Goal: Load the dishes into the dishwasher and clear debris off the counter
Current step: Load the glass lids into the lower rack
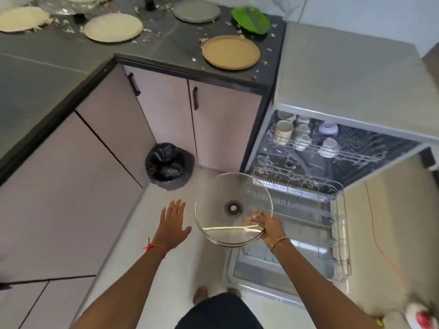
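Note:
My right hand [270, 227] grips the rim of a round glass lid [223, 193], held tilted above the floor at the left edge of the pulled-out lower rack [339, 224] of the open dishwasher [268, 119]. My left hand [172, 220] hovers open beside the lid, fingers spread, holding nothing. Several cups [283, 131] sit in the upper rack. On the dark counter [166, 41] lie a tan plate [231, 52], a grey plate [196, 11], a green leaf-shaped plate [250, 20], cream plates [113, 27] and scattered debris [202, 41].
A bin lined with a black bag [167, 166] stands on the floor in the cabinet corner. Cabinet doors with dark handles [195, 98] run below the counter. An orange cord [377, 238] trails on the floor at right. More glassware [61, 5] sits at the counter's back left.

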Demonstrator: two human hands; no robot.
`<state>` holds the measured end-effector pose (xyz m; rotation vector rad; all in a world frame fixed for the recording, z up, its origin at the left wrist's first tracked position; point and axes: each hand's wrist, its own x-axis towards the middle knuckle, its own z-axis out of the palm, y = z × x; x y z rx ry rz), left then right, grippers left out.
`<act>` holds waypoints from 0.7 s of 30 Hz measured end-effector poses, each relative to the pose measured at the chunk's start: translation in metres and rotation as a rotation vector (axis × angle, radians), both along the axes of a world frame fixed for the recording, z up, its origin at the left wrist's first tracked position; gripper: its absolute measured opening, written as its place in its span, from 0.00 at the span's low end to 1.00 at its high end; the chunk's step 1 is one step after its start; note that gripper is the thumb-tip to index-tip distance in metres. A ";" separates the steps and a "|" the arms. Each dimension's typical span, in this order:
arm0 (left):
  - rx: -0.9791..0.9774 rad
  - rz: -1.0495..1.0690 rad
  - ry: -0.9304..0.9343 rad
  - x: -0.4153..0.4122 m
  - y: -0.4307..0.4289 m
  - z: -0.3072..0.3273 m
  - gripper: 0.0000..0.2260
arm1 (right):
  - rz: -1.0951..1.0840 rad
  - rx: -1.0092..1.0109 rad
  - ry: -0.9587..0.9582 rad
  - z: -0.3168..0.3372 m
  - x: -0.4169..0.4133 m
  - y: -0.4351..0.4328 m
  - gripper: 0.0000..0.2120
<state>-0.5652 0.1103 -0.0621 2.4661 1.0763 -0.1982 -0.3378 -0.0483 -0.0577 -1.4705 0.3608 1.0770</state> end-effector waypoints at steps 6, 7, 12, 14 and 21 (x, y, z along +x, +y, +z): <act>-0.040 -0.160 0.020 0.041 -0.068 -0.018 0.31 | -0.141 -0.114 0.046 -0.015 0.018 -0.103 0.10; -0.044 -0.186 0.022 0.051 -0.077 -0.020 0.31 | -0.158 -0.118 0.054 -0.016 0.024 -0.116 0.10; -0.050 -0.288 0.069 0.114 -0.141 -0.034 0.32 | -0.216 -0.149 0.080 -0.024 0.067 -0.190 0.07; -0.072 -0.311 0.091 0.143 -0.174 -0.043 0.34 | -0.215 -0.174 0.088 -0.028 0.096 -0.221 0.05; -0.072 -0.427 0.134 0.235 -0.257 -0.090 0.26 | -0.234 -0.245 0.010 -0.051 0.192 -0.294 0.12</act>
